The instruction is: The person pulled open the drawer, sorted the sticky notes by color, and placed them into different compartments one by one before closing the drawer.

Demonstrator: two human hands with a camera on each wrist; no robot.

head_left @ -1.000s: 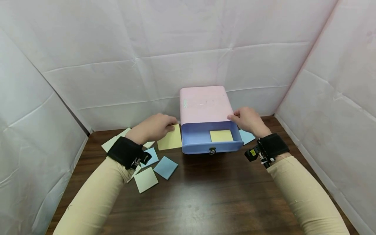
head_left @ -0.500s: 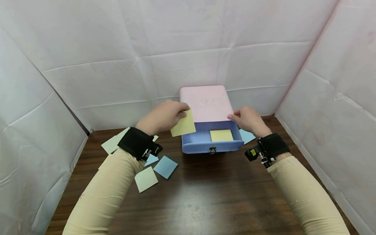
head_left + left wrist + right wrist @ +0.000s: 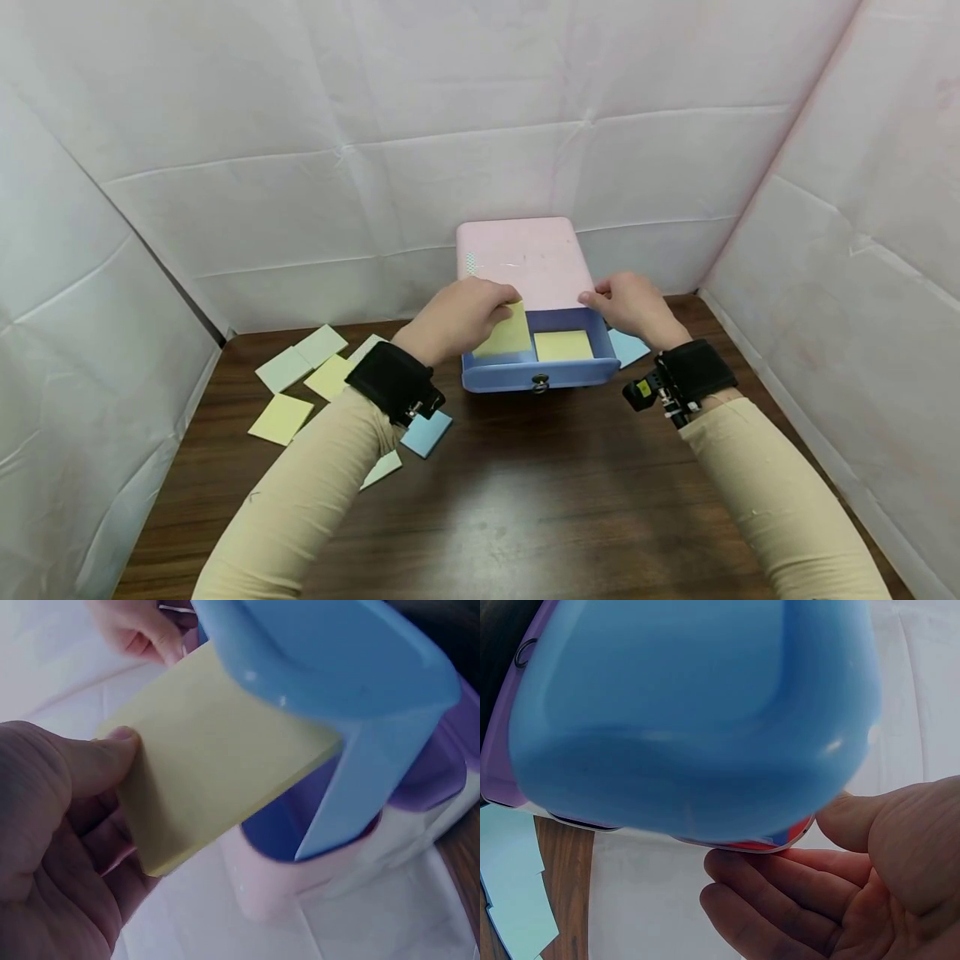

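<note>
- The left hand pinches 1 yellow sticky note between thumb and fingers; in the left wrist view the thumb lies flat on the note at its near corner.
- This note sticks out past the grip toward the open blue drawer and hangs tilted over the drawer's left part, partly behind its wall.
- The right hand holds the right front corner of the pink box, thumb on top and relaxed, slightly bent fingers under the edge.
- Inside the drawer 1 more yellow note lies flat on the bottom, to the right of the held one.
- The box is smooth plastic with rounded corners; the drawer is glossy blue plastic with 1 small metal ring pull at the front.
- The notes are thin matt paper squares.
- On the dark wooden surface, left of the box, I count about 6 loose notes: 2 pale green, 2 yellow, 1 blue, and 1 pale one half hidden under the left sleeve.
- 1 light blue note lies just right of the drawer, partly behind the right hand.
- Both wrists carry 1 black strap each.
</note>
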